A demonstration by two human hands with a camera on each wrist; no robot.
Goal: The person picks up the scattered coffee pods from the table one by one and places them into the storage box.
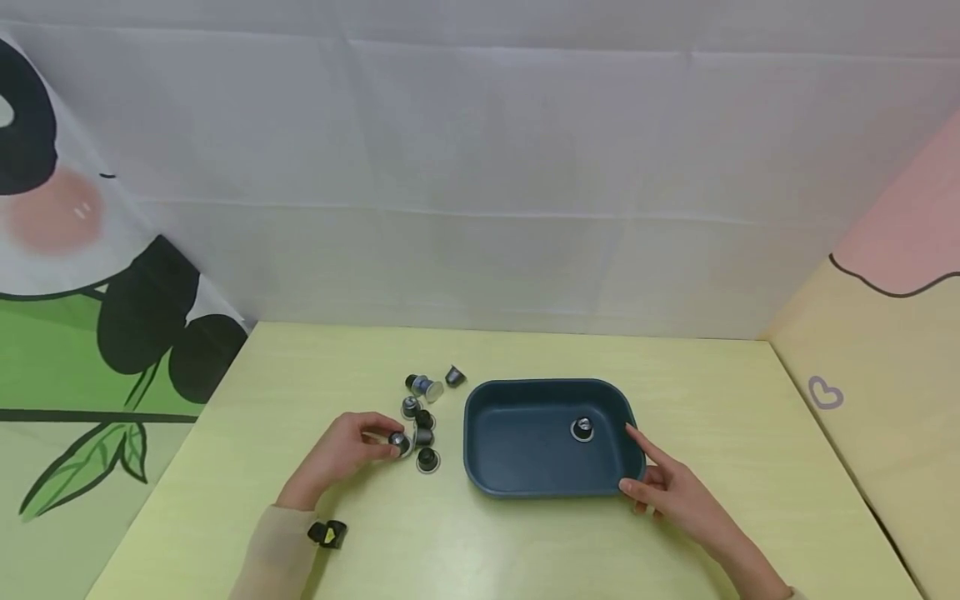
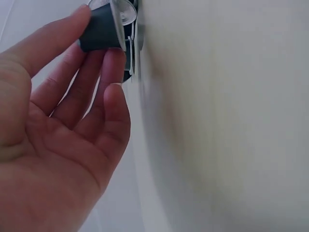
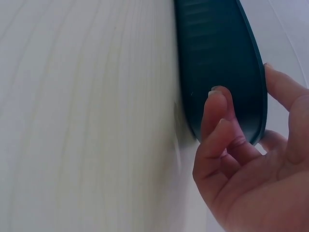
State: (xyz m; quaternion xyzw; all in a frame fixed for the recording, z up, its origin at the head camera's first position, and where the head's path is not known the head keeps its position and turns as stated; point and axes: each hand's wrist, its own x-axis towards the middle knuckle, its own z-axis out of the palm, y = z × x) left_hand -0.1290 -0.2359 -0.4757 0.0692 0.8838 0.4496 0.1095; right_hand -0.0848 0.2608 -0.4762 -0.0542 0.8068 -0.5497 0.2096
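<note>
My left hand [image 1: 347,452] pinches a dark coffee capsule [image 2: 101,30] between thumb and fingers, its wide rim facing away from the palm in the left wrist view. Beside those fingertips lies a loose group of several coffee capsules, among them a black one [image 1: 427,459] standing nearest me. To their right is a dark blue rectangular tray [image 1: 517,454] with rounded corners. Inside it, right of the middle, sits one capsule [image 1: 582,428] with a shiny top. My right hand [image 1: 678,496] holds the tray's right end, fingers at the rim and against the outer wall [image 3: 219,48].
Behind the group, a clear-and-blue capsule [image 1: 427,387] and a dark tipped capsule [image 1: 454,377] lie on the pale yellow table [image 1: 750,417]. A white cloth wall [image 1: 480,267] rises at the table's back edge, with printed panels at both sides.
</note>
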